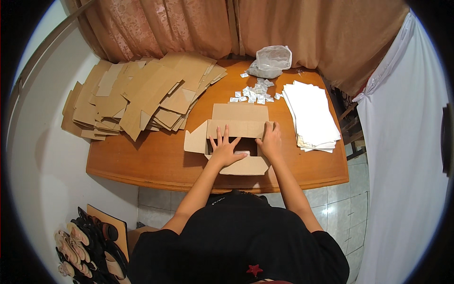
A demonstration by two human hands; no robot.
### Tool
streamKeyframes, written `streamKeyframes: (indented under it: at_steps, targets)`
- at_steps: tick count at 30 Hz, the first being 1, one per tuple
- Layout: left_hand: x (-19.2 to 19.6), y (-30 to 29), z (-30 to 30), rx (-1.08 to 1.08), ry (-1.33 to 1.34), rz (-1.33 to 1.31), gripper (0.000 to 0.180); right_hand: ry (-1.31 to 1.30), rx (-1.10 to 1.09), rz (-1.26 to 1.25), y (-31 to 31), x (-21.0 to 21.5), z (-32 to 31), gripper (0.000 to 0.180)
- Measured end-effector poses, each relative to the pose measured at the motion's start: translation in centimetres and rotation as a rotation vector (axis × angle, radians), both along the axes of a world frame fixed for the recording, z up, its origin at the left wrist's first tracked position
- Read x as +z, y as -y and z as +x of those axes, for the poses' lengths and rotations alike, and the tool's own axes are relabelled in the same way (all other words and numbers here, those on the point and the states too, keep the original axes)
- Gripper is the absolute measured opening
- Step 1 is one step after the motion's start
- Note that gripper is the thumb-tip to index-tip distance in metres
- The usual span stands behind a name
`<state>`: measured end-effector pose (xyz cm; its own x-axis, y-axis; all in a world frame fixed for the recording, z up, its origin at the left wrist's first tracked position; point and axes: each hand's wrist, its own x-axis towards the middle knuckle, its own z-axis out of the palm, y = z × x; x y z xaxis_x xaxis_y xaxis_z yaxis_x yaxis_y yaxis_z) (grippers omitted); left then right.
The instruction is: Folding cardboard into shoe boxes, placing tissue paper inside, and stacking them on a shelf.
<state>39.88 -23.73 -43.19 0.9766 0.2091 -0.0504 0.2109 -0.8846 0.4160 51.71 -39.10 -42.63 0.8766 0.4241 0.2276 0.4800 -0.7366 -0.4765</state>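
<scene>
A brown cardboard box (pixel 239 113) stands near the front edge of the table, its flaps folded outward and its dark inside showing. Over the left part of the opening my left hand (pixel 224 150) is spread, with the fingertips on the far flap. Beside its thumb a small pale item (pixel 243 153) shows in the box; its kind is hard to make out. At the right side of the box my right hand (pixel 270 143) is closed around the cardboard edge, thumb toward the inside.
Flattened cardboard boxes (pixel 142 92) are piled at the far left of the wooden table (pixel 137 163). Small white packets (pixel 257 92) lie scattered before a clear plastic bag (pixel 272 61). A stack of white paper sheets (pixel 312 113) lies at right. Shoes (pixel 90 246) stand at lower left.
</scene>
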Motion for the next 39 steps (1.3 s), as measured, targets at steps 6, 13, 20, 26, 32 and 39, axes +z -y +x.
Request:
streamKeyframes:
  at_steps: [6,13,20,26,32,39]
  targets:
    - [2.6,-2.0,-1.3,0.127,0.078,-0.072,0.057,0.006,0.023,-0.027,-0.6,0.8,0.1,0.081]
    - [1.7,-7.8,-5.1,0.873,0.236,0.127,0.059,-0.004,0.014,-0.128,-1.5,1.2,0.5,0.088]
    - [3.9,-6.6,-5.0,0.375,0.529,-0.353,0.042,0.013,-0.001,-0.178,-1.5,-0.3,1.0,0.084]
    - [2.6,-3.7,-4.3,-0.035,0.263,-0.231,0.056,-0.059,0.016,-0.184,-1.6,0.5,0.8,0.082]
    - [1.4,-3.5,-4.1,-0.061,0.167,-0.173,0.058,-0.007,-0.009,-0.163,-1.7,-0.2,1.0,0.082]
    - [0.9,-3.5,-3.5,-0.074,0.094,-0.135,0.061,0.003,-0.026,-0.192,-1.8,-0.2,0.7,0.081]
